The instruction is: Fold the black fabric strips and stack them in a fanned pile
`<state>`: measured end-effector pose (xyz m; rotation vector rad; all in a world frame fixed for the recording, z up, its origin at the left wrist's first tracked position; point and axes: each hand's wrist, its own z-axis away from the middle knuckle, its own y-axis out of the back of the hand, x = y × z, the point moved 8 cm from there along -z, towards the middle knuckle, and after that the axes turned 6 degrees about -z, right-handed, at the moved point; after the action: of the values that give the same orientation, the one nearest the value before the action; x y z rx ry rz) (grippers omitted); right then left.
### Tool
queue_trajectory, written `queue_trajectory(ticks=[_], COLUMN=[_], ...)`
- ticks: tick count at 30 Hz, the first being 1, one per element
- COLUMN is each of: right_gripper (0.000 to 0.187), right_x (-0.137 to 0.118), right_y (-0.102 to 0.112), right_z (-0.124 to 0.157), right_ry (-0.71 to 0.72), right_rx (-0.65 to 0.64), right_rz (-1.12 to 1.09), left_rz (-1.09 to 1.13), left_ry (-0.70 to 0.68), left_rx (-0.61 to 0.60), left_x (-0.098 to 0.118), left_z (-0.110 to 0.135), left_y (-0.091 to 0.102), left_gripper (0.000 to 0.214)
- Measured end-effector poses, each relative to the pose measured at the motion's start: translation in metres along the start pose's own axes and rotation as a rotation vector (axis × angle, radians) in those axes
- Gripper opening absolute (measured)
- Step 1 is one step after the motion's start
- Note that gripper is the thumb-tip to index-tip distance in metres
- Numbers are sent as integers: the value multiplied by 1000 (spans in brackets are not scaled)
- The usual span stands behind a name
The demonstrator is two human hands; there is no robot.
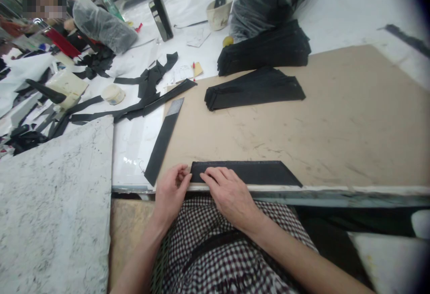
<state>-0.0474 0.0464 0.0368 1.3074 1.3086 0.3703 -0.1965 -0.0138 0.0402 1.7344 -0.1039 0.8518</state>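
at far left, a speckled grey board [50,204] beside a white table top [134,151], and beyond it, upper left, a seated co-worker [63,30] next to a plastic-wrapped roll [104,24]. on the table, a cream block [67,86], a round pale pad [112,93] and loose, tangled black fabric strips [144,101]. just right of these, a long black strip with a grey tip [161,144], slanted along the left edge of a tan cardboard sheet [349,128], its lower end just beside the left hand [171,193]. left hand half open, fingers curled, fingertips [183,171] at the left end of a black fabric piece [245,172]; whether pinched or only touching, impossible to tell. piece flat on the cardboard along its near edge, its right end tapering to a point. right hand [230,193] open, lying palm down on the piece, fingers extended across its left part, no closed grip. below both hands, a checked cloth [215,249] over the lap. further back, a beige cup [219,14] on the white surface and a clear bag of black fabric [265,3]. right of centre, two stacked bundles of black fabric pieces [255,89] [265,50] on the cardboard, the farther at its back edge.
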Motion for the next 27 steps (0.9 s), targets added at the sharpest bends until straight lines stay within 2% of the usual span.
queue_trajectory(ticks=[3, 6, 9, 11, 14, 16, 18, 22, 27], right_gripper=[33, 33, 32, 32, 33, 33, 33, 32, 31], right_x=[0, 0, 0, 0, 0, 0, 0, 1, 0], right_y=[1, 2, 3, 2, 1, 0, 0, 1, 4], right_z=[-1, -1, -1, -1, 0, 1, 1, 0, 0], right_ry=[-2, -7, -9, -10, -12, -12, -18, -33, -24], right_rx=[3, 8, 16, 19, 22, 21, 19, 19, 37], right_rz=[0, -2, -3, -2, -2, 0, 1, -7, 4], left_rz=[-118, -215, -253, -221, -102, -107, -223, -482, -603], left_ry=[-157, -296, -378, -393, -293, -236, -270, -399, -446], left_rx=[104, 99, 95, 86, 81, 106, 111, 30, 15], left_x=[11, 20, 26, 28, 22, 19, 22, 30, 32], left_z=[10, 19, 25, 26, 20, 15, 10, 8, 13], left_y=[0, -8, -11, -10, -4, 1, 0, -17, -23], left_gripper=[21, 22, 27, 27, 23, 26, 34, 44, 50])
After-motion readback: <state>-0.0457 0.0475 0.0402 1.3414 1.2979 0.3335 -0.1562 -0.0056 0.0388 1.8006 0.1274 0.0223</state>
